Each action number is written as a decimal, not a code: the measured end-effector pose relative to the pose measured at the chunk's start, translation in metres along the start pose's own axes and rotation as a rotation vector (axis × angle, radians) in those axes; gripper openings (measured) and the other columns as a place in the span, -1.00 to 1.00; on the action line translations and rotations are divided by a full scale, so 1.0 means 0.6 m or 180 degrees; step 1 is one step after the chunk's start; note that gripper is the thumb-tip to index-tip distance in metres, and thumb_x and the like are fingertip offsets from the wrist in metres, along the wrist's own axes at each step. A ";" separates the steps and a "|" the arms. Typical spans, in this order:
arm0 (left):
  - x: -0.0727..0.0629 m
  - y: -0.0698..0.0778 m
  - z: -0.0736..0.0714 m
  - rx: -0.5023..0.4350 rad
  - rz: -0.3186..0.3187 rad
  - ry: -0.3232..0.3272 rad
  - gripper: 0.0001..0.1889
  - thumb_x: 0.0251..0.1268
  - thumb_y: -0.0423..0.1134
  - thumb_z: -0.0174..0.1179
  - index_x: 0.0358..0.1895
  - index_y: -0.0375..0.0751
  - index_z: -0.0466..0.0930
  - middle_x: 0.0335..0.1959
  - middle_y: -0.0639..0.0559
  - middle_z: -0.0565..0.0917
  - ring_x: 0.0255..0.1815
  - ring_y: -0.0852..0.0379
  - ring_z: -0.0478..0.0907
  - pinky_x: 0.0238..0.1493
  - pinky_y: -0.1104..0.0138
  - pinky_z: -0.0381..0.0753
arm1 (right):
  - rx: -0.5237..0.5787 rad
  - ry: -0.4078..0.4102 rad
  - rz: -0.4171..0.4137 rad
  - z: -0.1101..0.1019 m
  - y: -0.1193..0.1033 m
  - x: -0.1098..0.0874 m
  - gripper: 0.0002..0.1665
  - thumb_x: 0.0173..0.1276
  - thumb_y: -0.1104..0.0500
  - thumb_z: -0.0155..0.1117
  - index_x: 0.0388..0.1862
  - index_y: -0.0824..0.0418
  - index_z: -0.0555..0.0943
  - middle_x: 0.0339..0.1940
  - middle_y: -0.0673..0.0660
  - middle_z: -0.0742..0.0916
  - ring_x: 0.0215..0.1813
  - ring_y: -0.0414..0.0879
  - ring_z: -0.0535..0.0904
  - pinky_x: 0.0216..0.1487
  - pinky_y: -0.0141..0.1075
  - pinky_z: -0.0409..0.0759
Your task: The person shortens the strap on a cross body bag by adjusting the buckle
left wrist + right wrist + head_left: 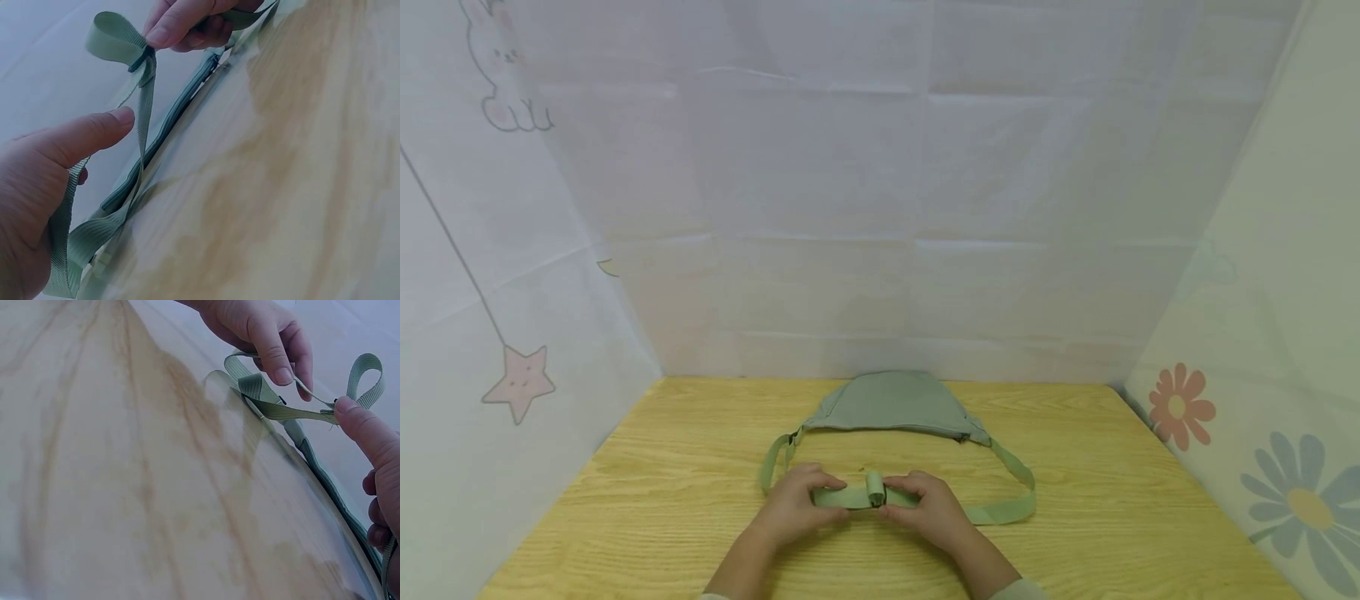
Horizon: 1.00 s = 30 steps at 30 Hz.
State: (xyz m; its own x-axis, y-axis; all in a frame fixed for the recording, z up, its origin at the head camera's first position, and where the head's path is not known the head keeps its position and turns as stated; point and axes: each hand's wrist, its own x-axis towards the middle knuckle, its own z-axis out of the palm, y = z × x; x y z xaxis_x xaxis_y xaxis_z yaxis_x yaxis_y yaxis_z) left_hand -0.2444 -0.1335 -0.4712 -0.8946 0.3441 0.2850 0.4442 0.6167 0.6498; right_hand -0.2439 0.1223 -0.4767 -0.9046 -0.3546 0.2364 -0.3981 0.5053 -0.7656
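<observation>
A sage-green sling bag (pixel 895 402) lies on the wooden table with its zipped edge towards me. Its webbing strap (pixel 1004 512) curves forward from both ends. My left hand (pixel 796 502) holds one stretch of the strap between thumb and fingers. Beside a small dark slider buckle (pixel 141 59), my right hand (pixel 929 510) pinches the strap between thumb and fingers. A short loop of webbing (pixel 367 380) stands up from the buckle, between the two hands. The right thumb partly covers the buckle in the right wrist view.
The wooden table (pixel 647 500) runs up to a pale cloth backdrop (pixel 880 208). Printed cloth walls close in the left and right sides, with a pink star (pixel 520 383) on one and flowers (pixel 1309 507) on the other.
</observation>
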 end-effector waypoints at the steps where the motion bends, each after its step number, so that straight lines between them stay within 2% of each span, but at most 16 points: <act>1: -0.001 -0.001 -0.002 0.0019 0.0000 0.0017 -0.64 -0.07 0.00 0.52 -0.13 0.05 0.76 -0.29 0.31 0.60 -0.18 0.29 0.47 -0.15 0.41 0.48 | 0.0009 0.0004 0.0001 0.000 0.000 0.000 -0.48 0.15 -0.01 0.50 0.07 0.17 0.70 -0.26 0.00 0.70 -0.38 -0.37 0.38 -0.36 -0.45 0.40; 5: -0.003 -0.007 -0.007 0.0004 0.0006 0.0032 -0.63 -0.08 -0.04 0.53 -0.14 -0.02 0.77 -0.33 0.29 0.60 -0.23 0.33 0.45 -0.19 0.43 0.47 | 0.0023 0.0019 0.0003 0.002 0.002 0.001 -0.49 0.14 0.00 0.51 0.06 0.16 0.71 -0.28 -0.01 0.69 -0.39 -0.37 0.38 -0.37 -0.44 0.41; 10: -0.005 -0.009 -0.013 -0.0157 -0.0006 -0.0029 -0.61 -0.06 -0.08 0.53 -0.11 -0.11 0.76 -0.38 0.23 0.57 -0.31 0.34 0.39 -0.25 0.44 0.44 | 0.0012 -0.0002 0.0007 0.003 0.004 0.001 -0.48 0.14 -0.01 0.51 0.06 0.17 0.70 -0.26 0.00 0.70 -0.38 -0.37 0.40 -0.36 -0.45 0.41; 18: -0.006 -0.012 -0.016 -0.0240 -0.0026 -0.0024 -0.57 -0.06 -0.05 0.53 -0.09 -0.17 0.76 -0.37 0.21 0.57 -0.32 0.34 0.38 -0.28 0.45 0.43 | 0.0031 -0.0009 0.0003 0.001 0.003 0.000 -0.48 0.16 -0.01 0.49 0.07 0.19 0.70 -0.26 0.01 0.70 -0.39 -0.37 0.38 -0.38 -0.44 0.40; 25: -0.008 -0.017 -0.026 -0.0134 -0.0098 -0.0082 -0.56 -0.03 0.00 0.50 -0.07 -0.11 0.75 -0.39 0.24 0.55 -0.34 0.34 0.35 -0.29 0.45 0.41 | 0.0051 -0.0005 -0.0003 0.000 0.007 0.001 -0.46 0.15 -0.06 0.49 0.07 0.17 0.69 -0.23 0.01 0.71 -0.37 -0.37 0.39 -0.36 -0.44 0.41; 30: -0.010 -0.024 -0.033 -0.0129 -0.0111 -0.0085 -0.55 -0.03 0.03 0.49 -0.07 -0.11 0.75 -0.36 0.25 0.56 -0.27 0.33 0.37 -0.22 0.43 0.43 | 0.0057 -0.0029 0.0008 0.000 0.010 0.001 -0.43 0.16 -0.07 0.48 0.09 0.19 0.68 -0.23 0.01 0.70 -0.38 -0.37 0.38 -0.37 -0.43 0.41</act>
State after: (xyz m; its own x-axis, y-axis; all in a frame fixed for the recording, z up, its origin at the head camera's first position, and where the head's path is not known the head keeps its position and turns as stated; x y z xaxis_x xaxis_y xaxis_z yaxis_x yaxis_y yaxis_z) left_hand -0.2461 -0.1585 -0.4680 -0.9076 0.3421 0.2432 0.4101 0.5997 0.6872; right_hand -0.2470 0.1250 -0.4809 -0.9042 -0.3605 0.2290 -0.3929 0.4921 -0.7768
